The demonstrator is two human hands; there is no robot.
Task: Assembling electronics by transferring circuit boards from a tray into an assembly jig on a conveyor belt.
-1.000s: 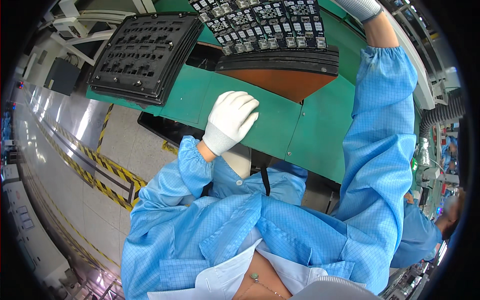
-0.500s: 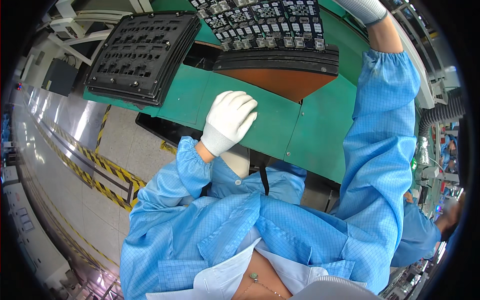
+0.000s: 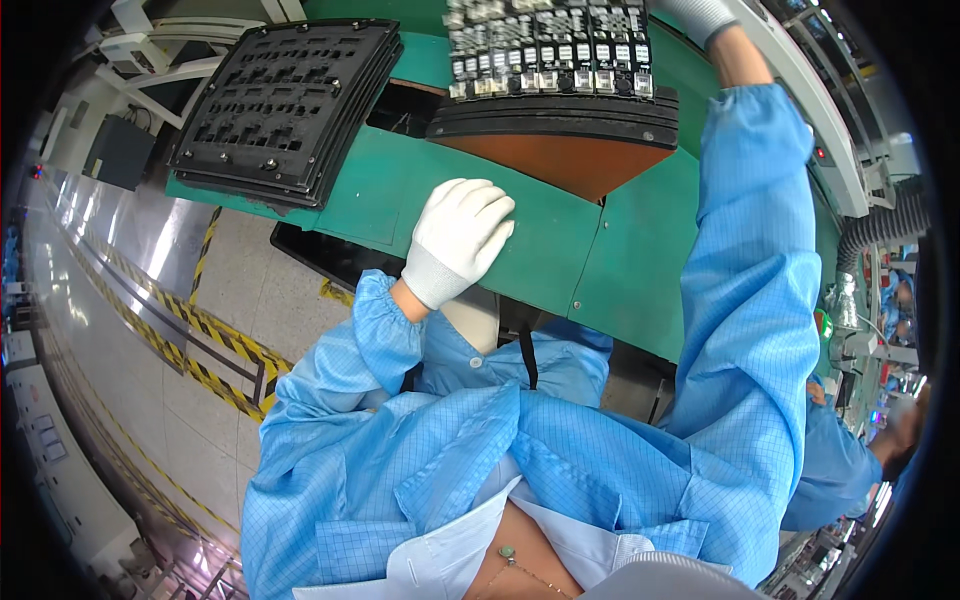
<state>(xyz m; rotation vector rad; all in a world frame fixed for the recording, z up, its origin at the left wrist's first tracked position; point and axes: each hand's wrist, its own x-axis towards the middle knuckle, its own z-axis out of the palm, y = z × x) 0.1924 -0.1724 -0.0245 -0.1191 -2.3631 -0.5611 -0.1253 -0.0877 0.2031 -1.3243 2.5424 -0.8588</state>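
My left hand (image 3: 458, 232), in a white knit glove, rests on the near edge of the green worktable (image 3: 540, 240). Its fingers are loosely bent and lie side by side, with nothing visible in them. My right arm stretches far forward, and the gloved right hand (image 3: 697, 18) is partly cut off by the top edge, its fingers out of sight. Just left of it is a panel of circuit boards (image 3: 550, 55) with rows of silver connectors, slightly blurred. The panel is over a black slotted fixture (image 3: 560, 118) with an orange-brown side. Whether the right hand touches the panel cannot be seen.
Stacked black trays with cut-outs (image 3: 285, 105) lie at the table's far left. A white machine frame (image 3: 800, 120) and a grey ribbed hose (image 3: 885, 220) border the right. Yellow-black floor tape (image 3: 225, 345) runs at left. Another person in blue (image 3: 835, 465) is at far right.
My right hand and forearm have shifted left. The circuit board panel has moved slightly right and changed its tilt, showing its connectors more brightly. My left hand has stayed in place.
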